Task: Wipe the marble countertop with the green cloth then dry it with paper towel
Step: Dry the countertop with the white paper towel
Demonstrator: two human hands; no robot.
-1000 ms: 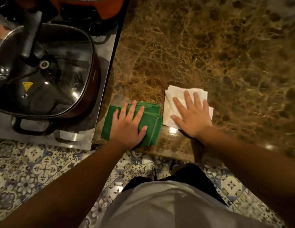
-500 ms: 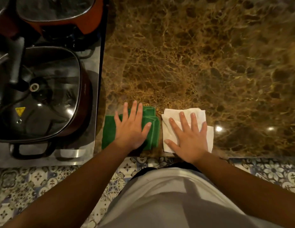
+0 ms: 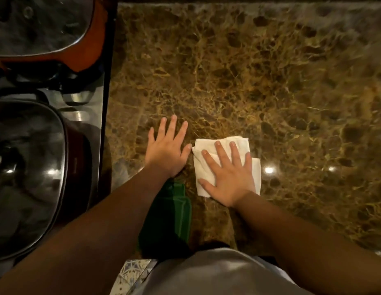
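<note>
Your right hand presses flat, fingers spread, on the folded white paper towel; your left hand lies splayed on the brown veined marble countertop, the folded green cloth beneath that forearm.

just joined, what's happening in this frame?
A person is leaning over a brown marble countertop. The right hand lies flat, fingers spread, on a folded white paper towel, pressing it to the marble. The left hand rests flat on bare stone, not on the green cloth, which lies near the counter's front edge, partly under the left forearm. Neither hand grips anything. To the left sits a stovetop with a glass-lidded pan.
</note>
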